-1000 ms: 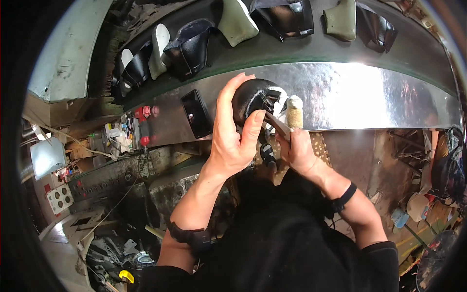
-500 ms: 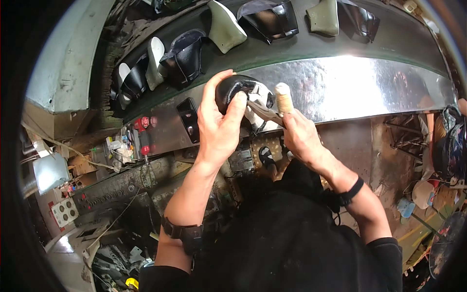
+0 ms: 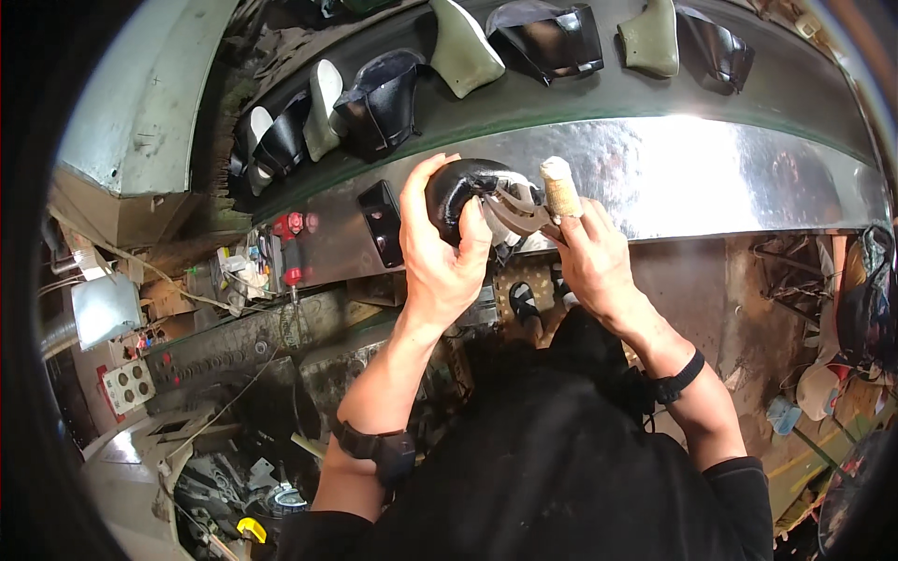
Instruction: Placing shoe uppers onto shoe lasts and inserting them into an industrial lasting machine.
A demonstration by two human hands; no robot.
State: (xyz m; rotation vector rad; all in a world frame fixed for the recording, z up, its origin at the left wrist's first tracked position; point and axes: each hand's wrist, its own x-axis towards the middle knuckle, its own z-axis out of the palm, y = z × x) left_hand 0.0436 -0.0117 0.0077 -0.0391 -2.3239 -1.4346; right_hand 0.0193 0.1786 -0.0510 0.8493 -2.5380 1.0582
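Observation:
My left hand (image 3: 444,257) is wrapped round a black leather shoe upper (image 3: 451,192) fitted over a last, fingers at its far side and thumb on its near edge. The pale underside faces partly up. Lasting pliers (image 3: 517,217) are gripped in my right hand (image 3: 597,257). One of their handles is wound in pale cord and sticks up past my fingers. The jaws meet the upper's edge beside my left thumb; whether they pinch the leather is too small to tell.
On the dark belt beyond lie several black uppers (image 3: 382,98) and pale green wedge-shaped lasts (image 3: 468,56). A black phone (image 3: 379,224) rests on the shiny metal ledge (image 3: 645,178), left of my hands. Further left is a red power tool (image 3: 292,248).
The pliers' jaws now sit at the upper's edge, nearer the left thumb, and their handles have tilted. The whole scene has shifted slightly right and down in the picture.

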